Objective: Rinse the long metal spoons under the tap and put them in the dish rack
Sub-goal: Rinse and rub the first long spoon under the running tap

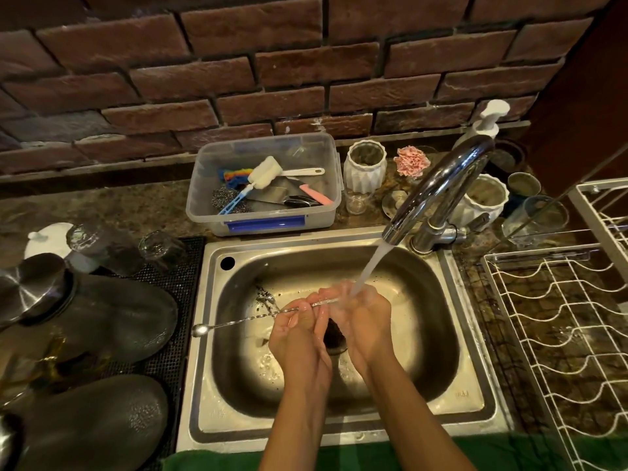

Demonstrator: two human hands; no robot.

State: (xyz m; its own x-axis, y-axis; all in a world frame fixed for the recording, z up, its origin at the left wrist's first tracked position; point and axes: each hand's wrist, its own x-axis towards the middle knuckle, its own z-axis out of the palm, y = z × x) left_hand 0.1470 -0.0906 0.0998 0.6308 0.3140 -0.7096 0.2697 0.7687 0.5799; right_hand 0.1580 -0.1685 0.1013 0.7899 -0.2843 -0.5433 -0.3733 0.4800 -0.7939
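A long metal spoon (pixel 238 322) with a twisted stem lies level across the steel sink (pixel 217 385), its small bowl out over the sink's left rim. My left hand (pixel 299 334) grips the stem near its middle. My right hand (pixel 360 317) closes on the spoon's right end, directly under the stream from the chrome tap (pixel 438 185). A second spoon (pixel 266 297) rests on the sink floor behind, partly hidden. The white wire dish rack (pixel 557 321) stands to the right of the sink and holds nothing visible.
A clear plastic tub (pixel 204 198) of brushes and scourers sits behind the sink. White ribbed jars (pixel 363 171), glasses and a soap pump crowd around the tap base. Dark glass plates (pixel 112 314), upturned glasses and a metal lid cover the black mat on the left.
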